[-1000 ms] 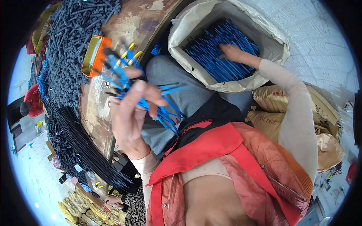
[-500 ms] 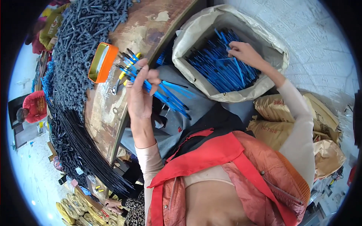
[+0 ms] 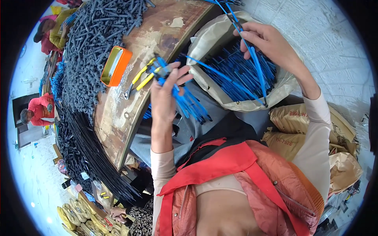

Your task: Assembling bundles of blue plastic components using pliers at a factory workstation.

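My left hand (image 3: pixel 162 98) is above the table edge, closed round a bundle of thin blue tubes (image 3: pixel 189 104) with black ends; some of its fingers are stretched out. Over at the right, my right hand (image 3: pixel 267 41) grips a few long blue tubes (image 3: pixel 256 65) of the same sort. They hang over an open paper-lined sack (image 3: pixel 289 83), partly filled with many more blue tubes (image 3: pixel 224 72). Beside the left hand, yellow-handled pliers (image 3: pixel 142 74) lie on the table, partly behind the bundle.
On the wooden table (image 3: pixel 112 135) are an orange tin (image 3: pixel 120 67), a heap of grey plastic parts (image 3: pixel 84 67) and long black rods (image 3: pixel 96 157). Brown paper sacks (image 3: pixel 289 143) lie at the right. Other people sit at the far left, and a co-worker's hand (image 3: pixel 118 212) shows at lower left.
My right hand has risen from inside the sack, lifting a few blue tubes. My left hand has shifted slightly right with its bundle, and the pliers now show more fully.
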Motion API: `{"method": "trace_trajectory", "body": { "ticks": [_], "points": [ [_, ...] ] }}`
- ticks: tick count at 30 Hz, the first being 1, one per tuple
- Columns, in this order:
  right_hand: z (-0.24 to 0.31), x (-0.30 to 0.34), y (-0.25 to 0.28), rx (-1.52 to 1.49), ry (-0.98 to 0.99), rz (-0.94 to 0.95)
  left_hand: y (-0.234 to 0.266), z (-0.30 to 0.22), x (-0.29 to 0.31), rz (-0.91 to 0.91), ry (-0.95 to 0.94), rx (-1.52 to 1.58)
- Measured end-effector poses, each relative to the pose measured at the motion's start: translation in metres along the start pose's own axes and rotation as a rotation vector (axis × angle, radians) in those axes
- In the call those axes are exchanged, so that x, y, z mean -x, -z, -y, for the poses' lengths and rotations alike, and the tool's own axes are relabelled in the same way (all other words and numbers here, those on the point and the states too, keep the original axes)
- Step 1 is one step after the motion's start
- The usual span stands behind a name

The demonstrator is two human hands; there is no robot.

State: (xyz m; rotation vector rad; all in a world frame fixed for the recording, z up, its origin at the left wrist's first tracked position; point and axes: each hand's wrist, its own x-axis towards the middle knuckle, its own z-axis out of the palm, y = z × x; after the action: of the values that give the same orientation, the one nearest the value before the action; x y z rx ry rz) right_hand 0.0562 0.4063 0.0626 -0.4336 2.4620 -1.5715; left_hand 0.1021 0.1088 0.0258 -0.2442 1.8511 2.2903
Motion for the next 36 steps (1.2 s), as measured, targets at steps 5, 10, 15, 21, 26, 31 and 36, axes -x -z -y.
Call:
{"method": "trace_trajectory", "body": {
  "ticks": [5, 10, 15, 21, 26, 31, 36],
  "points": [
    [0.008, 0.0, -0.02, -0.261, 0.047, -0.02, -0.007, 0.014, 0.005, 0.03, -0.012, 0.09],
    [0.01, 0.014, -0.089, -0.208, 0.058, 0.179, -0.027, 0.014, 0.015, 0.001, -0.091, 0.132],
    [0.013, 0.03, -0.118, -0.186, 0.138, 0.144, -0.022, 0.006, 0.029, -0.091, -0.032, 0.098],
    [0.008, 0.025, -0.112, -0.088, 0.174, 0.18, -0.022, 0.005, 0.042, 0.029, -0.07, 0.202],
    [-0.107, -0.044, -0.075, 0.019, -0.132, 0.112, 0.006, -0.011, 0.061, 0.028, -0.06, 0.174],
    [-0.275, -0.037, -0.104, 0.757, -0.215, 0.326, -0.011, -0.06, 0.088, 0.058, -0.011, -0.048],
    [-0.287, -0.041, -0.112, 0.685, -0.227, 0.236, -0.005, -0.042, 0.063, 0.176, 0.092, -0.006]
  ]
}}
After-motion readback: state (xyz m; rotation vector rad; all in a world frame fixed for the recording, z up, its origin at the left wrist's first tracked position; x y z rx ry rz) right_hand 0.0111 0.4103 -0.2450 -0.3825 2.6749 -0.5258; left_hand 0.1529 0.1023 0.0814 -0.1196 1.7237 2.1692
